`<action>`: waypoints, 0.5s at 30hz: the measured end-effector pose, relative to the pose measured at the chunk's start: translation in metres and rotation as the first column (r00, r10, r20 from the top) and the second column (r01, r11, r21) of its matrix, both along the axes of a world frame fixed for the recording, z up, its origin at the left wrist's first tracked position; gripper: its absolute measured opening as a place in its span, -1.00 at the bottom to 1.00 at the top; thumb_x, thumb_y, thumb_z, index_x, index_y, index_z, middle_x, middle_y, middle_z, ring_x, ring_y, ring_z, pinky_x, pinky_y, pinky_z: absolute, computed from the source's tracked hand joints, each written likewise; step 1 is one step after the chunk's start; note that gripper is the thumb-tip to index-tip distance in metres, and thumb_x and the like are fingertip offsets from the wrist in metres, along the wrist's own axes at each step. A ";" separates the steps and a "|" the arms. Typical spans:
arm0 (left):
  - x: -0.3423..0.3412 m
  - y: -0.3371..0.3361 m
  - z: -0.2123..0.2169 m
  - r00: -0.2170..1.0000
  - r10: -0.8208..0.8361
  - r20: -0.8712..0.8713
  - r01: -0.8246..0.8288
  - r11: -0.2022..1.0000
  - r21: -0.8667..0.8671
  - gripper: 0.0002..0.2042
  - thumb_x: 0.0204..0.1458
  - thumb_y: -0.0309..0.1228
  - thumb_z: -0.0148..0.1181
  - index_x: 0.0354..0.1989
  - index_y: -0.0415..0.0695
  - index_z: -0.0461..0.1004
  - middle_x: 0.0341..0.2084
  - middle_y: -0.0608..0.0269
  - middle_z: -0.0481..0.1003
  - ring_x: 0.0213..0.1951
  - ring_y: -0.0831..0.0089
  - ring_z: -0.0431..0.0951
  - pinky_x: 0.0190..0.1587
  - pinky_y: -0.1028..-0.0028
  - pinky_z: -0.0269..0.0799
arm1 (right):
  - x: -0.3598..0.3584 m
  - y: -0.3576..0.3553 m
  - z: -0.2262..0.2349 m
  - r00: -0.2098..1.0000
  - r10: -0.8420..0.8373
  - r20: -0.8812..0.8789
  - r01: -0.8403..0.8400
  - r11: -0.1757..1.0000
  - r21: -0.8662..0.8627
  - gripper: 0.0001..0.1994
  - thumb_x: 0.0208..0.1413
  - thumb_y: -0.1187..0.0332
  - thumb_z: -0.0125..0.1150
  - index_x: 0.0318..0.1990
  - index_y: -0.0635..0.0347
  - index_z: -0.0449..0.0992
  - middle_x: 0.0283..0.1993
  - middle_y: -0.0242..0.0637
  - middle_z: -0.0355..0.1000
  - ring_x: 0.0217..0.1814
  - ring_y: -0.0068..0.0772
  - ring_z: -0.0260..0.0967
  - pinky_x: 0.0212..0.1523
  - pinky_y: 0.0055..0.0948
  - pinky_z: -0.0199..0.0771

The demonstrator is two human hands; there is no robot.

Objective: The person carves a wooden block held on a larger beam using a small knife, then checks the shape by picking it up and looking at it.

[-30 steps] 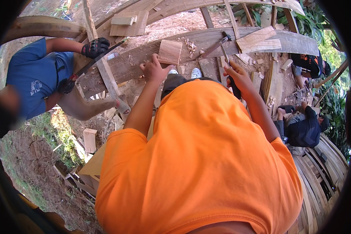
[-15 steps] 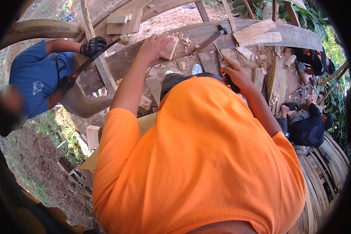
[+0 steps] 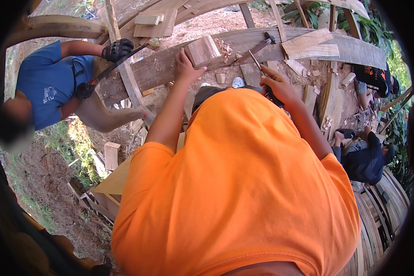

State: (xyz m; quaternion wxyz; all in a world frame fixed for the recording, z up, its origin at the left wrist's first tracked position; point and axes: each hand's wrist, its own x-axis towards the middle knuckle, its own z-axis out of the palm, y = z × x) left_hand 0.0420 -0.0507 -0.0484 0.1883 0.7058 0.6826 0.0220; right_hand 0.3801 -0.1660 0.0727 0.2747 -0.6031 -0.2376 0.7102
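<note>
A thick pale wooden block point(image 3: 202, 50) lies on the long curved plank ahead of me. My left hand point(image 3: 187, 69) is at its near left corner, thumb and fingers spread, fingertips at the block's edge. In my right hand point(image 3: 279, 87) is a narrow-bladed tool point(image 3: 255, 59) with a dark handle; its thin metal blade points up and left. Whether it is a chisel or a knife I cannot tell. Between block and blade, a hammer point(image 3: 261, 45) rests on the plank, beside a small heap of wood shavings point(image 3: 224, 49).
The curved plank point(image 3: 156, 69) spans the view, with thin boards point(image 3: 310, 44) on its right part. At left, a person in a blue shirt point(image 3: 46, 87) holds a long saw-like tool point(image 3: 108, 69) in gloved hands. Two people work at right. Offcuts point(image 3: 221, 78) litter the ground.
My left hand has drawn back toward me from over the block, uncovering more of it. The right hand keeps its hold on the tool. The view has shifted slightly.
</note>
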 end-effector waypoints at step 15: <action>0.025 -0.040 -0.024 0.966 0.090 0.241 -0.160 0.944 0.289 0.06 -0.09 0.00 0.52 0.43 -0.24 -0.07 0.26 -0.32 0.14 0.26 -0.27 0.23 0.26 -0.12 0.23 | -0.092 0.088 -0.020 0.520 0.418 0.745 -0.777 0.594 0.209 -0.51 0.24 0.37 0.05 0.34 0.08 0.46 -0.11 0.17 0.60 -0.13 0.14 0.59 0.00 -0.05 0.56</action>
